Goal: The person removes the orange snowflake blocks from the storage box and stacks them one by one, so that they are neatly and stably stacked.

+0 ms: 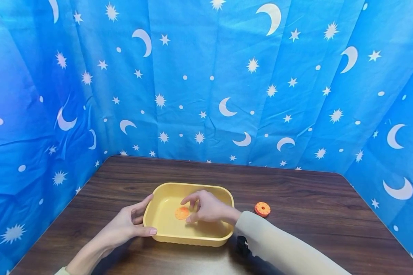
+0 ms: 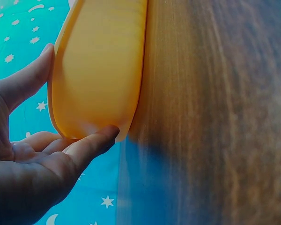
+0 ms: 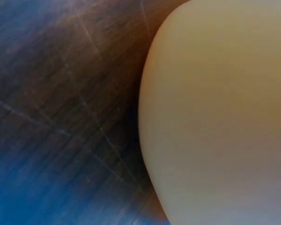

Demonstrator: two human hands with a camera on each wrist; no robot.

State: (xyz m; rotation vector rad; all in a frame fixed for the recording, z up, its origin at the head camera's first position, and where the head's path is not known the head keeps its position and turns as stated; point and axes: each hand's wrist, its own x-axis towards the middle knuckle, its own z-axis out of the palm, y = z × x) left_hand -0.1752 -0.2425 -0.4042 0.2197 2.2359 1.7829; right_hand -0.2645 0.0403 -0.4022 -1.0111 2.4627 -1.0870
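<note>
A yellow rectangular basin point(image 1: 189, 241) with rounded corners sits on the table. My left hand point(image 1: 122, 226) grips its left end, thumb and fingers spread around the wall; the left wrist view shows this hand point(image 2: 42, 154) on the basin's end point(image 2: 98, 70). Flat on the basin floor lies an orange disc point(image 1: 181, 213) with a notched edge and a small centre mark. Reaching in over the right rim, my right hand point(image 1: 208, 207) has its thumb and forefinger apart, just beside the disc. In the right wrist view, the basin wall point(image 3: 215, 112) hides the hand.
Right of the basin, a thicker orange piece point(image 1: 262, 209) with a centre hole, perhaps stacked discs, lies on the dark wooden table point(image 1: 313, 214). A blue curtain point(image 1: 199, 76) with moons and stars surrounds the table's back and sides.
</note>
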